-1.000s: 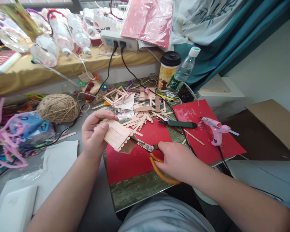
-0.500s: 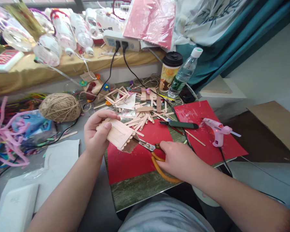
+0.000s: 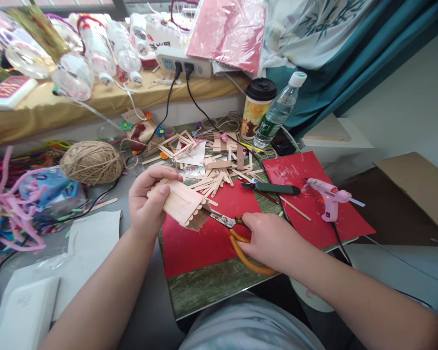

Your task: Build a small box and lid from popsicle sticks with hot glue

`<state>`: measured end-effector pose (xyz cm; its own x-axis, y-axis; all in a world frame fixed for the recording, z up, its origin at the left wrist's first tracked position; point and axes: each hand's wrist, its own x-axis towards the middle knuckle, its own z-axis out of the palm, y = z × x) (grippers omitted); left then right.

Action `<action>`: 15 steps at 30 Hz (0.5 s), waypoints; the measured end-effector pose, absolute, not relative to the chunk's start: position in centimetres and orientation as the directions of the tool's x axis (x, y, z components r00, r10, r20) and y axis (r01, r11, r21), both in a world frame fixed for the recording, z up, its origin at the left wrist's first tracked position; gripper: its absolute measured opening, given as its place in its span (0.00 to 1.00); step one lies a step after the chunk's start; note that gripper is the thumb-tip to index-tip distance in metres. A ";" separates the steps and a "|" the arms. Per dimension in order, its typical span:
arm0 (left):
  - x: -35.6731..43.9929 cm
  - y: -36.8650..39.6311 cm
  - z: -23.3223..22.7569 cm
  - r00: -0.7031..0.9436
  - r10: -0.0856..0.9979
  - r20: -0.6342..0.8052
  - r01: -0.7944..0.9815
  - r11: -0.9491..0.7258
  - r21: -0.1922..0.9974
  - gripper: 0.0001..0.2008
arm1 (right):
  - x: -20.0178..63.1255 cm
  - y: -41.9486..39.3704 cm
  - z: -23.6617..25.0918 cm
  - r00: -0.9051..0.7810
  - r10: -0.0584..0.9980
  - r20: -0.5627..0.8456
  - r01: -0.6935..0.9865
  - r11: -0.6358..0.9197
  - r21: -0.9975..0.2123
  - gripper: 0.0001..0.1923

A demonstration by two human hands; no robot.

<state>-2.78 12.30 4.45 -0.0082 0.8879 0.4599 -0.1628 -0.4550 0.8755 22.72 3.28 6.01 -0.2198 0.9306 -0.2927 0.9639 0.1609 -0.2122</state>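
My left hand [image 3: 149,201] grips a small panel of craft sticks [image 3: 182,201], thumb on top, tilted above a red sheet [image 3: 208,253]. A brown piece of cardboard [image 3: 198,223] with a jagged edge shows under the panel's right end. My right hand [image 3: 264,240] is closed round the orange handles of a pair of scissors [image 3: 224,219]. Their blades point left and meet the cardboard's edge; the tips are hidden there. Loose craft sticks [image 3: 213,182] lie heaped just beyond the panel.
A pink glue gun [image 3: 330,197] rests on a second red sheet [image 3: 288,167], near a green utility knife [image 3: 273,188]. Behind stand a lidded paper cup [image 3: 255,109] and a water bottle [image 3: 279,112]. A twine ball [image 3: 93,162] and pink pipe cleaners [image 3: 10,204] lie left.
The panel and my left hand have shifted very slightly to the right. The scissors stay at the cardboard's edge, and my right hand has hardly moved.
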 end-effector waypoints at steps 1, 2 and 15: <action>-2.8 12.3 4.4 -0.009 0.888 0.460 -0.163 -0.455 0.875 0.09 | 22.7 3.3 6.0 -0.218 0.931 -0.293 0.964 0.160 -0.211 0.16; -2.8 12.3 4.4 -0.011 0.889 0.458 -0.160 -0.454 0.877 0.09 | 22.7 3.3 6.0 -0.217 0.931 -0.293 0.965 0.159 -0.209 0.16; -2.8 12.2 4.4 0.000 0.894 0.447 -0.149 -0.442 0.884 0.10 | 22.7 3.4 5.9 -0.218 0.926 -0.307 0.964 0.155 -0.217 0.15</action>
